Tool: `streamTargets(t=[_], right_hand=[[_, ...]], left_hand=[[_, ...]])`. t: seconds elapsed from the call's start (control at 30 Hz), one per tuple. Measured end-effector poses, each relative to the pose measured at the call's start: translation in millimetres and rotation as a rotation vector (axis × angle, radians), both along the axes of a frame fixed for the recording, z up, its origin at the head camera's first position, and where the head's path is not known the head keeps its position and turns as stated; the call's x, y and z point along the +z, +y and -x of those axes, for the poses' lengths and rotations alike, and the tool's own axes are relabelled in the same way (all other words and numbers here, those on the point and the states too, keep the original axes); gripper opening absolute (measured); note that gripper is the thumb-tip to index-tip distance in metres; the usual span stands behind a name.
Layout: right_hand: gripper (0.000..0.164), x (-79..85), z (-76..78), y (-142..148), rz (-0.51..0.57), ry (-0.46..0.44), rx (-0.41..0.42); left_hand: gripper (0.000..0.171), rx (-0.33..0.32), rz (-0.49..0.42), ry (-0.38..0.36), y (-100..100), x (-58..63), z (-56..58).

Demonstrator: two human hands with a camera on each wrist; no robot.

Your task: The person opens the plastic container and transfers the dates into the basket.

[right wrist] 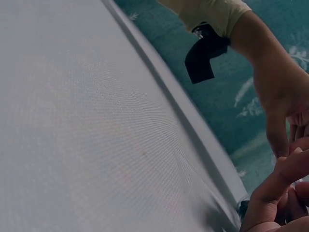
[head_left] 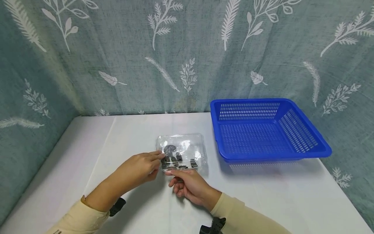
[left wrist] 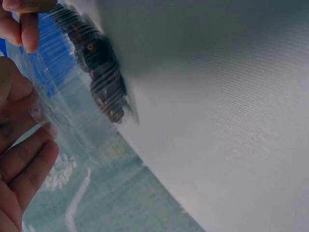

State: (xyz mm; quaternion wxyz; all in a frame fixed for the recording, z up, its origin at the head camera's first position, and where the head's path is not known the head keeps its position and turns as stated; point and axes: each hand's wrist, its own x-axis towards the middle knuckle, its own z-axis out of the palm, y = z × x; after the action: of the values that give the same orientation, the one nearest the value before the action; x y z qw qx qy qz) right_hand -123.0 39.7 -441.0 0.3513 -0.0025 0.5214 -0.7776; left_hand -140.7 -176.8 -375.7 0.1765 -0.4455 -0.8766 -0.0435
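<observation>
A clear plastic clamshell box [head_left: 187, 148] lies over the white table, with several dark, mottled pieces [head_left: 170, 150] inside, gathered toward its front left. Their kind does not show through the shiny plastic. My left hand [head_left: 146, 166] pinches the box at its front left corner. At the front edge, my right hand [head_left: 193, 187] grips the rim between thumb and forefinger, its other fingers curled below. In the left wrist view the dark pieces [left wrist: 104, 72] show through the ribbed side wall. The right wrist view has the two hands close together at its right edge, hiding most of the box.
A blue plastic basket [head_left: 248, 136] with slotted walls stands on the right of the white table [head_left: 131, 139], behind my right hand. Green leaf-patterned cloth [head_left: 187, 58] hangs along the back and both sides. A black strap mount [head_left: 214, 225] sits at each wrist.
</observation>
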Motion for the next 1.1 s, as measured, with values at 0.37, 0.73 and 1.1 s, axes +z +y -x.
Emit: streamTargets(t=[0.37, 0.73, 1.1], right_hand=[[0.048, 2.4, -0.6, 1.5, -0.015, 0.019, 0.019], [0.048, 2.3, -1.2, -0.5, -0.02, 0.013, -0.008], [0.032, 10.1, -5.1, 44.6, -0.108, 0.047, 0.023]], left_hand=[[0.033, 0.007, -0.056, -0.043, 2.1, -2.5, 1.3], [0.03, 0.04, -0.069, -0.138, -0.8, 0.9, 1.5], [0.026, 0.029, -0.134, 0.054, -5.0, -9.8, -0.9]])
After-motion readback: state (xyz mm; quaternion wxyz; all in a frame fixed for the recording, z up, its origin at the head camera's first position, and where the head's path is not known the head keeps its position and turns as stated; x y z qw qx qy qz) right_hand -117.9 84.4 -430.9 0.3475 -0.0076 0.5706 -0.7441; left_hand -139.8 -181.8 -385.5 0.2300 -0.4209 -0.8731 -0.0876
